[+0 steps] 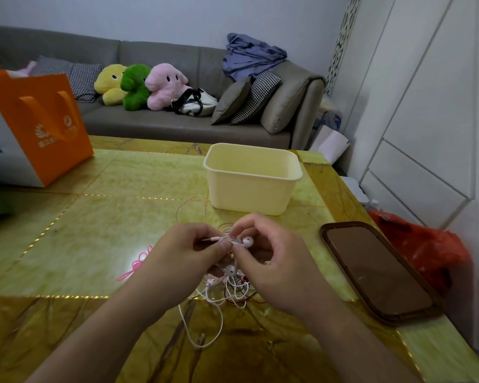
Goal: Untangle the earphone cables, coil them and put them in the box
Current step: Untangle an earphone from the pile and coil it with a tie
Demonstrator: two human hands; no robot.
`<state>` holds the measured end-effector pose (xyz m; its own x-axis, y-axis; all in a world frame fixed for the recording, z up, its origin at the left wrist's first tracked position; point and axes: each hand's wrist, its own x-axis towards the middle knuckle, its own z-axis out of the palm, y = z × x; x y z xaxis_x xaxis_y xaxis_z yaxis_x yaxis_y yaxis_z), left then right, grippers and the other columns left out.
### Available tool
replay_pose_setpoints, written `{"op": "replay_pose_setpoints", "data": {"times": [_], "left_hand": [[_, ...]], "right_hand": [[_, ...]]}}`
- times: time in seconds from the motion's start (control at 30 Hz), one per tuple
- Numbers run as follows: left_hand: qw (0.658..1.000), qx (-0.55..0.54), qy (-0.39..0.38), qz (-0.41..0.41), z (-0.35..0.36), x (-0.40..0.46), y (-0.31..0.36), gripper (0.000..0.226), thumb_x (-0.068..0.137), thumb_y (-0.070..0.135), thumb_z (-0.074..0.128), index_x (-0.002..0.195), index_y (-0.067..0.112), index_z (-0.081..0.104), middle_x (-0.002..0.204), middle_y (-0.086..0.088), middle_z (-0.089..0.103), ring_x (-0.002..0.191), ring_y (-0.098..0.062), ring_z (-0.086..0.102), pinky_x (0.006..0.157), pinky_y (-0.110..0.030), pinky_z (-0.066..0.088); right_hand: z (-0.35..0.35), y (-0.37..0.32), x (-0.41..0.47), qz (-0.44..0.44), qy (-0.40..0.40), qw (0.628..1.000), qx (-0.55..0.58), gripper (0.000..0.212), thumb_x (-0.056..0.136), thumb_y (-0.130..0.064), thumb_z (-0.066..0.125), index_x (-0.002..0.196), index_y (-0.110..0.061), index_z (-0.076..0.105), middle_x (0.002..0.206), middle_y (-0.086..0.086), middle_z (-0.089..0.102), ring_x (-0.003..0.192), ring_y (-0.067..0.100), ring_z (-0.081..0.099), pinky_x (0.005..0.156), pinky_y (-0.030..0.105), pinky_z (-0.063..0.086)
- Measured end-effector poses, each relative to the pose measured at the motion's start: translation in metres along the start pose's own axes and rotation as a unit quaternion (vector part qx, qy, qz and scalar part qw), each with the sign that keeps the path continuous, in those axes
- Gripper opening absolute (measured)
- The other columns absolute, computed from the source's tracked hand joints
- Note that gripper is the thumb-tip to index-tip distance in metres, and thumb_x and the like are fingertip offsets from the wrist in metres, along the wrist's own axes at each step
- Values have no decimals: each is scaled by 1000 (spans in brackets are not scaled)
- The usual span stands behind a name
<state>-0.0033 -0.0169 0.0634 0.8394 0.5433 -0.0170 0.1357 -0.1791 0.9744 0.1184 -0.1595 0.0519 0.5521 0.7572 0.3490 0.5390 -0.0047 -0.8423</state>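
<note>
Two hands at work on the untangling step, coiling and boxing not yet begun. Left hand (190, 246) pinching a cable end with its plug; right hand (271, 261) pinching strands just beside a white earbud (247, 241). Tangled earphone cables (227, 288) bunched between and below both hands, loops trailing onto the bench (100, 217); pink cable (138, 262) lying left of the left hand. Box (250, 178) open, standing beyond the hands, apparently empty. Next move, judged: feed the plug end back through the knot, slackening loops rather than pulling tight.
</note>
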Motion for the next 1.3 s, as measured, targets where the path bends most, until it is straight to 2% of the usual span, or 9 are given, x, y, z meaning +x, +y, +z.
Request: {"op": "replay_pose_setpoints", "data": {"times": [0.1,0.3,0.4,0.53,0.77,0.93,1.1,1.2,1.3], "left_hand": [[999,-43,24,21,0,-2,-1,10,98,4,69,100,8,78,84,-13,80,81,-26,78,81,-42,64],[994,-78,41,58,0,-6,0,17,90,4,78,104,13,77,86,-11,81,81,-26,79,76,-32,64],[994,-43,61,77,-1,-6,-2,8,87,4,81,92,10,80,80,-8,80,77,-23,79,72,-29,63],[990,21,87,109,1,-7,-7,16,87,4,82,93,19,80,82,-1,80,76,-19,79,73,-38,65],[986,93,3,136,-5,-6,-8,37,97,11,73,120,40,74,127,20,68,101,-9,74,83,-35,62],[987,99,26,125,-4,-5,-13,17,97,18,74,105,32,81,92,13,81,91,-8,77,86,-48,62],[993,1,55,104,4,-7,-13,16,95,9,76,104,21,82,89,-2,82,89,-21,80,87,-53,62],[990,30,77,112,4,-7,-15,15,94,10,77,98,23,84,86,5,82,85,-15,79,83,-49,64],[989,53,84,112,4,-9,-15,16,92,14,79,100,27,85,86,10,82,86,-9,79,83,-43,64]], "right_hand": [[4,-2,-2,29,24,998,41,13,96,-11,74,98,-23,69,84,5,72,76,24,75,70,50,63],[6,-3,-1,69,33,991,106,9,97,-12,76,98,-19,71,86,8,75,74,16,76,62,26,55],[8,-3,-1,73,26,991,113,10,98,-11,75,99,-20,70,89,8,77,77,22,78,66,35,61],[13,-4,-4,52,11,995,79,14,98,-9,71,101,-22,66,87,6,76,77,22,76,65,40,61],[4,-10,-4,26,2,1000,12,20,95,-6,69,98,-26,68,84,0,72,72,25,72,66,51,60],[0,-9,-3,33,4,999,11,18,95,-8,70,97,-26,70,83,3,75,71,22,77,66,56,60],[4,-11,-5,22,4,1000,-3,18,94,-10,71,97,-27,66,82,1,74,73,23,74,64,51,60],[6,-12,-5,6,0,999,-38,18,93,-10,72,98,-26,64,83,-3,73,74,15,74,65,41,61],[8,-9,-4,-11,0,996,-85,21,94,-7,65,98,-27,62,84,-3,72,76,16,73,65,43,59]]}}
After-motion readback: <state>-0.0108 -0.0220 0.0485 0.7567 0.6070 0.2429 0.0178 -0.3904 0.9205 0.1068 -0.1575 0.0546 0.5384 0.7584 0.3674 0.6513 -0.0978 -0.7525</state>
